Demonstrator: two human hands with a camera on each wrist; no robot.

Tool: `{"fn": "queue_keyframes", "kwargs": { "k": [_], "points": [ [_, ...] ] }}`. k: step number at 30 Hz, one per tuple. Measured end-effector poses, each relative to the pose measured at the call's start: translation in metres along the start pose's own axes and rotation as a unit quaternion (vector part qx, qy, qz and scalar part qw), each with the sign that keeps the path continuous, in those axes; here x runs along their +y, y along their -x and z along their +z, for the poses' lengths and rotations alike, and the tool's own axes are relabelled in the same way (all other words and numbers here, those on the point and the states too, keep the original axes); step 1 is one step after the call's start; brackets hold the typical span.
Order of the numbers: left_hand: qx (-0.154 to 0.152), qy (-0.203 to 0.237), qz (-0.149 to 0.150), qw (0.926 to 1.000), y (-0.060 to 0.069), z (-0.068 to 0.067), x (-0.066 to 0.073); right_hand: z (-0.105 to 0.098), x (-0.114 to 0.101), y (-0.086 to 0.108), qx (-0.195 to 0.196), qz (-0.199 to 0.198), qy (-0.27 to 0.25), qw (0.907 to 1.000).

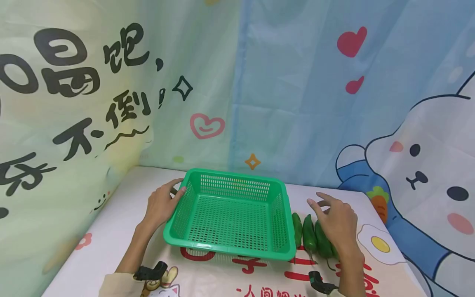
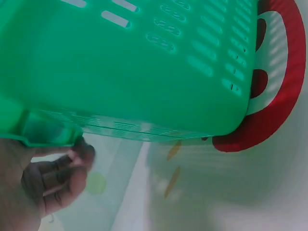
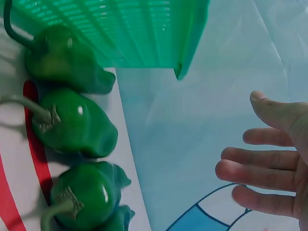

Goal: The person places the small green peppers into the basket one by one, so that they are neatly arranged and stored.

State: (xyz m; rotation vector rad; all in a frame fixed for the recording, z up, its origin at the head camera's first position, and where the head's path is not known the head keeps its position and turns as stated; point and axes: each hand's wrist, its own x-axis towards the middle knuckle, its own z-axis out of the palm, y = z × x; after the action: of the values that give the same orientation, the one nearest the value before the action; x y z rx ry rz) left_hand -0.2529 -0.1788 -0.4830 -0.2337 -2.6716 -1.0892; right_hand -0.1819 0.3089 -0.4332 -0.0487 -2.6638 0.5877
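A green plastic basket (image 1: 230, 214) with slotted walls stands on the table, nothing inside it. The left hand (image 1: 162, 205) grips its left rim, thumb on the inner side; in the left wrist view the fingers of that hand (image 2: 53, 183) curl under the rim of the basket (image 2: 120, 72). Right of the basket several green peppers (image 1: 309, 234) lie side by side, stems toward the near edge. The right hand (image 1: 338, 220) hovers above the rightmost peppers and holds nothing. In the right wrist view its fingers (image 3: 269, 163) are extended, apart from the peppers (image 3: 77, 122).
A printed cloth with red characters and a fried egg picture (image 1: 380, 244) covers the table (image 1: 115, 206). Behind it hangs a curtain (image 1: 282, 103) with hearts and a cartoon bear. A dark wrist device (image 1: 151, 271) is on each forearm.
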Motion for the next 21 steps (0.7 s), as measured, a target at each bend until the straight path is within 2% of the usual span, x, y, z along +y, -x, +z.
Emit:
{"fn": "queue_keyframes", "kwargs": {
  "k": [5,11,17,21],
  "points": [
    [-0.007,0.082,-0.007,0.9966,-0.001,0.001,-0.003,-0.003,0.011,0.002,-0.003,0.016,-0.004,0.9999],
    [-0.024,0.169,-0.021,0.9851,-0.002,0.000,-0.003,-0.004,0.026,0.007,0.000,0.028,-0.027,0.9992],
    [-0.030,0.219,-0.027,0.9750,0.000,0.001,-0.002,-0.006,0.039,0.013,-0.008,0.046,-0.044,0.9979],
    [-0.029,0.232,-0.029,0.9718,0.002,0.001,-0.001,-0.007,0.049,0.016,-0.016,0.061,-0.041,0.9972]
  ]
}}
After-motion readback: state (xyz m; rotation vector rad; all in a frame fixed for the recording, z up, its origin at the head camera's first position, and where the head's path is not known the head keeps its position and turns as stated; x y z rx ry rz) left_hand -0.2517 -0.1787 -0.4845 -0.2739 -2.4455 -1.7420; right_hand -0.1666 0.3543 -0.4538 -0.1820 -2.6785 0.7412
